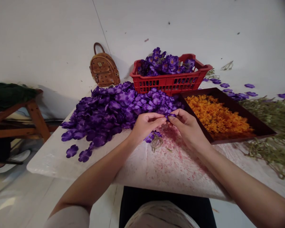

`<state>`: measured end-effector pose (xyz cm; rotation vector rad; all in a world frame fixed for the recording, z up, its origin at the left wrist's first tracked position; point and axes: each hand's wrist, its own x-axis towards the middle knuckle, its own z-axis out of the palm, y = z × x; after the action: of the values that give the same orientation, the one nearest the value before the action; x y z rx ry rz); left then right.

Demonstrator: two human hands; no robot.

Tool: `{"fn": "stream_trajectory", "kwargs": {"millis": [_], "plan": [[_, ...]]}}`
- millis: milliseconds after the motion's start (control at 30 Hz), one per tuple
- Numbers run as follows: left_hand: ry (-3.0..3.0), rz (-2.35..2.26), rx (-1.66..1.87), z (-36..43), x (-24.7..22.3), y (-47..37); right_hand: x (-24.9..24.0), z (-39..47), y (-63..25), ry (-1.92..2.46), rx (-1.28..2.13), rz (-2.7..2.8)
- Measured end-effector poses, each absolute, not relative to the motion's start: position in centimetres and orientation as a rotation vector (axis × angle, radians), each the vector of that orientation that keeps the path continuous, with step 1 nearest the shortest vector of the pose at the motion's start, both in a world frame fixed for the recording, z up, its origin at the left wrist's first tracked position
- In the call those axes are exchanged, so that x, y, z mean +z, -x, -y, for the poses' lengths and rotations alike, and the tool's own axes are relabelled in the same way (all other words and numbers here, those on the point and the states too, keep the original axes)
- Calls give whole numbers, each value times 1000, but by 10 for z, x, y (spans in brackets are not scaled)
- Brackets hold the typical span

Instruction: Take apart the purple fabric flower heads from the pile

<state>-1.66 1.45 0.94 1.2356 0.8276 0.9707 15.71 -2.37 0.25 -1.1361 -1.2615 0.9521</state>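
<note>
My left hand (147, 125) and my right hand (186, 125) meet above the table, both pinching a small purple petal piece (170, 116) between thumbs and fingertips. Behind and left of them spreads a large heap of purple petals (104, 110). Just below my left fingers lies a purple flower (152, 136) with a curled green stem (157, 144). To the right of my right hand, a dark tray (263, 132) holds orange flower centres (216, 114). Fingers hide part of the petal piece.
A red basket (166, 83) with purple flowers stands at the back, near a brown backpack (104, 69) by the wall. Green stems (275, 126) lie at the right. Loose petals (72, 151) lie near the left edge of the white table (133, 164). A wooden stand (36, 117) is left.
</note>
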Motion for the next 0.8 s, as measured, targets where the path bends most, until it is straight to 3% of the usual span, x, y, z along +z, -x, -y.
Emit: {"fn": "stream_trajectory", "kwargs": {"millis": [233, 800], "plan": [[-1275, -931, 1004, -14, 8, 13, 5, 24, -154, 1133, 861, 1357], [-1206, -901, 969, -12, 13, 14, 1, 25, -150, 1070, 1022, 1202]]}}
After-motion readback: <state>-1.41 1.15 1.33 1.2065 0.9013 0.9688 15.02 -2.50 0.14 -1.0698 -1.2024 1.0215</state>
